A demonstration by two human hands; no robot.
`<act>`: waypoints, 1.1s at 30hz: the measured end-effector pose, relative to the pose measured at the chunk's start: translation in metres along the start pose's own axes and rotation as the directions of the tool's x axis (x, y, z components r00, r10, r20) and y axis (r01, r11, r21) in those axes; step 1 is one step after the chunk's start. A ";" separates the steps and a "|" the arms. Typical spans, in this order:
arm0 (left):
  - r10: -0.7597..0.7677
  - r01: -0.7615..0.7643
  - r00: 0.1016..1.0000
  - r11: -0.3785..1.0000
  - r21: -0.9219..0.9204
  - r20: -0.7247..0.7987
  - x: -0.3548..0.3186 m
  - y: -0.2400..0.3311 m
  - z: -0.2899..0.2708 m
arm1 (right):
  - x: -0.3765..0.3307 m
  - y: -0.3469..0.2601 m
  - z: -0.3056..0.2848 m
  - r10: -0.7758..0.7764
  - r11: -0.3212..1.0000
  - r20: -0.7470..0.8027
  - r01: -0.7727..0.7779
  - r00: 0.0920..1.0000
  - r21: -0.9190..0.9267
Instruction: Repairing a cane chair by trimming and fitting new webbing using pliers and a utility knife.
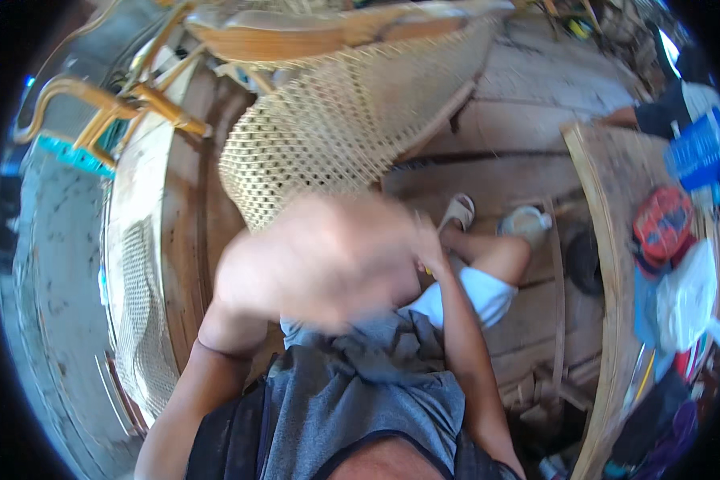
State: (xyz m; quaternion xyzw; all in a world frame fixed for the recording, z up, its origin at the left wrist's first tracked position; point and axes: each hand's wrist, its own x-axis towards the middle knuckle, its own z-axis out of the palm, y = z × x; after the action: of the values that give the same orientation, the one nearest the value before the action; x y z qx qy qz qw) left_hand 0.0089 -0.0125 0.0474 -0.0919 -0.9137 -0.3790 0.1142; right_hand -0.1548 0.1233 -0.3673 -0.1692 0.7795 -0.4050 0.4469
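Note:
A wooden chair frame (296,36) with woven cane webbing (312,120) lies in front of me, its loose cane edge hanging toward my lap. My left hand (328,256) is raised close in front of my body and smeared by motion, so its fingers cannot be read. It covers the lower part of the webbing. Beside it, just to the right, my right hand (430,246) is bent closed near my knee. A small yellow bit shows at its lower side; what it holds is mostly hidden behind the blurred left hand.
Another wooden chair (96,104) stands at the left, by a plank bench (148,192) bearing a cane sheet (140,312). At the right, a wooden table (608,208) holds a red cloth-like item (662,224) and a plastic bag (688,292). A pale container (526,222) stands near my leg.

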 end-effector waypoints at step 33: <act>-0.066 0.405 0.656 0.871 0.278 -0.751 -0.100 -0.271 -0.278 | 0.028 -0.004 0.014 0.031 0.993 -0.066 -0.038 0.997 -0.109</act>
State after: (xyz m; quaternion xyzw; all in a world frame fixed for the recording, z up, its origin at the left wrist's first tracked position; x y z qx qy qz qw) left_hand 0.0740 -0.4073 0.0282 0.2139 -0.8571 -0.1887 0.4289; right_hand -0.1589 0.0960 -0.3838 -0.1670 0.8173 -0.3590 0.4186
